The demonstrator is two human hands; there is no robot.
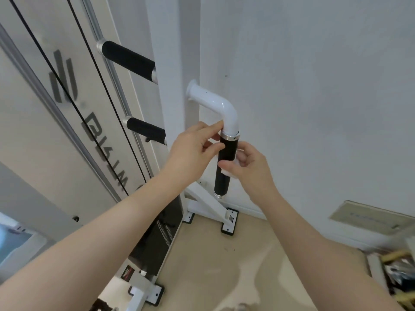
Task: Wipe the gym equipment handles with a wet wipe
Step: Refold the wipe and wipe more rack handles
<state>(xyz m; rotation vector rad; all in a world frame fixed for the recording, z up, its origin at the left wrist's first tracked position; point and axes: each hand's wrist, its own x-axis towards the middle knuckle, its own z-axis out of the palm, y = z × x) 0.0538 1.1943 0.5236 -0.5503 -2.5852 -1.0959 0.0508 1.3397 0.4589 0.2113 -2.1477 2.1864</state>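
R hand (pixel 249 167) pinches a white wet wipe (pixel 229 172) against the mid part of the vertical black handle (pixel 225 162); L hand (pixel 195 149) has loose fingertips on the grip just under the steel collar, grasping nothing firmly. Step, I'd say: wrapping wipe round grip. Next calls for a slide down w/ steady pressure. Wall (pixel 314 86) close behind, so little room at back. Two black grips (pixel 128 60) farther up-left are still to do, prob.

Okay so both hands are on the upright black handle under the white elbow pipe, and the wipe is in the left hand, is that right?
Not quite. The head view shows both hands at the black handle under the white elbow pipe, but the white wipe is in the right hand, pressed to the grip. The left hand only touches the handle's top with its fingertips.
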